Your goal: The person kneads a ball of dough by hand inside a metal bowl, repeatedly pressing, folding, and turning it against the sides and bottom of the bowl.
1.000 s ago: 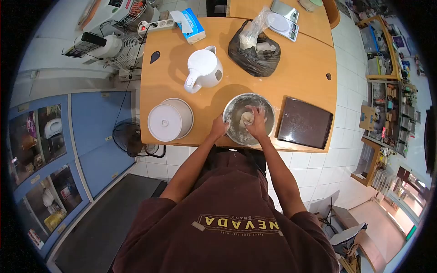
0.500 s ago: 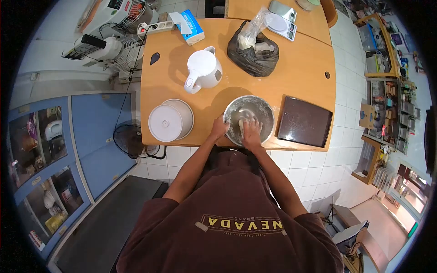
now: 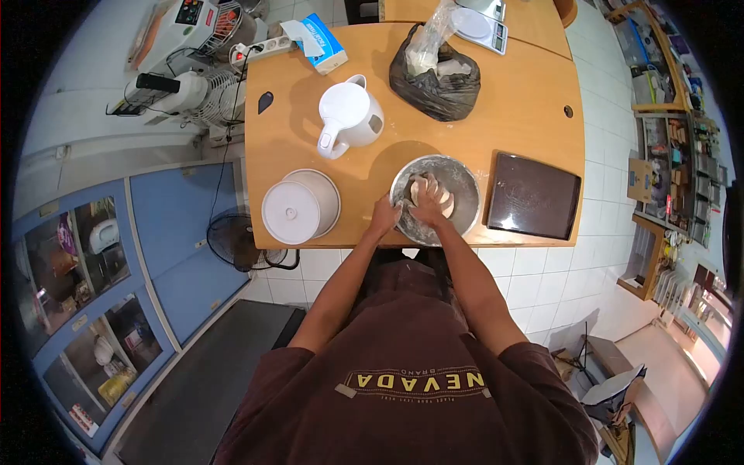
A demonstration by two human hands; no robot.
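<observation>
A metal mixing bowl stands near the table's front edge, its inside dusted with flour. My left hand is closed on the left side of its rim. Inside the bowl lies a lump of pale dough. My right hand reaches over the front rim and presses on this dough, fingers curled over it. The hand covers part of the lump, so its full shape is hidden.
Left of the bowl stands a white lidded container; a white electric kettle is behind it. A dark baking tray lies to the right. Farther back are a black plastic bag, a kitchen scale and a tissue box.
My right hand has shifted forward and slightly left within the bowl, and more of the dough now shows. My left hand stays on the rim. The whole view has shifted a little.
</observation>
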